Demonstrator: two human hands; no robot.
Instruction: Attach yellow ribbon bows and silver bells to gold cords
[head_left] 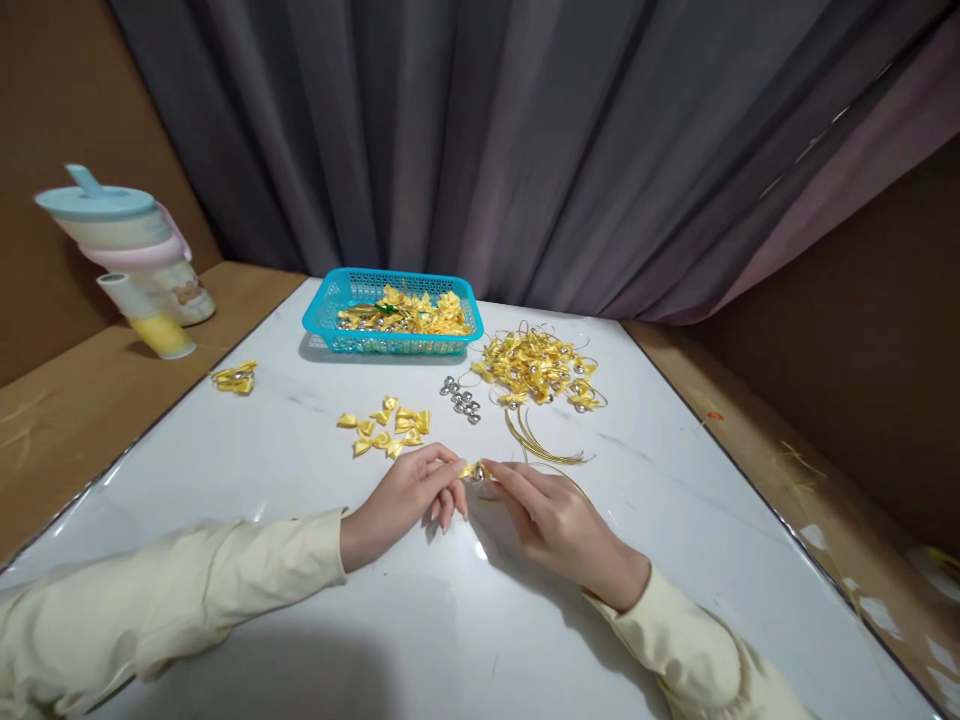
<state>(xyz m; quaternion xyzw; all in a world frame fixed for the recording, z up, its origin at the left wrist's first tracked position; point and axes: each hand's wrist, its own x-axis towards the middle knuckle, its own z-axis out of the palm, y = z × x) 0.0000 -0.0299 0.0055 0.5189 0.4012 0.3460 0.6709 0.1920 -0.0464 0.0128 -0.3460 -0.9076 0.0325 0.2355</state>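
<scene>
My left hand [405, 497] and my right hand [551, 520] meet at the middle of the white table [675, 520]. Both pinch a small yellow ribbon bow with a silver bell [473, 469] between their fingertips. A gold cord runs from it under my right hand. Several loose yellow bows [386, 425] lie just beyond my left hand. A cluster of silver bells [461, 398] and a bundle of gold cords [540, 445] lie beyond my right hand.
A turquoise basket [394, 310] holding yellow bows and bells stands at the back. A heap of finished bows with cords [536, 365] lies to its right. One bow [235, 378] lies at the left edge. A pastel cup [131, 260] stands on the brown ledge.
</scene>
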